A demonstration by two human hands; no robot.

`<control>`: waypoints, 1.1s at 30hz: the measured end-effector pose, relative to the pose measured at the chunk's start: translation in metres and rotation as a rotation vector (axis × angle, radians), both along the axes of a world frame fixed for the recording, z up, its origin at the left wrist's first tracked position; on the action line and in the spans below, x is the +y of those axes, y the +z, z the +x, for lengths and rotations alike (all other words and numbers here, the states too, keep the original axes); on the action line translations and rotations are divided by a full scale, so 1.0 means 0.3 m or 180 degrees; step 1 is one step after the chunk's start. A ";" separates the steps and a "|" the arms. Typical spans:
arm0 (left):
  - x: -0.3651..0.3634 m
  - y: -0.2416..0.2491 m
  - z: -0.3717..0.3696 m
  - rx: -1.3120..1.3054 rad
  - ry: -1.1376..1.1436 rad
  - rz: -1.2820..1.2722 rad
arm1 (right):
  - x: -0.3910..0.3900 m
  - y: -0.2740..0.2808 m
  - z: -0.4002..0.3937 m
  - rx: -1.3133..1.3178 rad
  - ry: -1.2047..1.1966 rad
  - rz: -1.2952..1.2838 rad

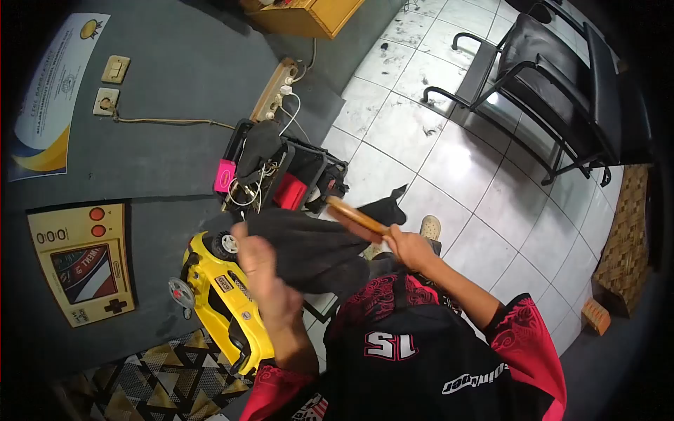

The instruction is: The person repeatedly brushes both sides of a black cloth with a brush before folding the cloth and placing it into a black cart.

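Observation:
My right hand is closed around the end of a wooden brush, which points up and to the left over dark cloth. My left hand is raised at the left edge of the black cloth, its fingers smeared by motion, so I cannot tell whether it grips the cloth. The cloth spreads between my hands, and a dark piece shows beyond the brush. Below it is the black and red shirt on my body.
A yellow toy car stands left of my left hand. Ahead are a black rack with cables, a pink box and a power strip. A black chair stands on the tiled floor at upper right. A beige clog shows near my right hand.

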State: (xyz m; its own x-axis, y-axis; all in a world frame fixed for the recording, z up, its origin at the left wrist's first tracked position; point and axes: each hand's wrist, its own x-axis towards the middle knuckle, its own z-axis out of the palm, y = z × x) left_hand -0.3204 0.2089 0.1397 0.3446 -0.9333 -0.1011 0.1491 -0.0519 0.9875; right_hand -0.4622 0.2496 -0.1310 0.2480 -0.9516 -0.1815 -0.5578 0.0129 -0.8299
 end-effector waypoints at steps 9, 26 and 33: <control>0.022 0.083 0.101 0.0380 0.0401 -0.0586 | 0.066 -0.321 -0.195 -0.0486 -0.1300 0.2541; 0.056 0.092 0.107 -0.0255 0.0251 -0.0827 | 0.099 -0.330 -0.051 0.0781 0.0241 0.0837; 0.064 0.064 0.072 -0.0283 0.0395 -0.0365 | 0.018 -0.241 -0.139 -0.1086 -0.1441 0.2409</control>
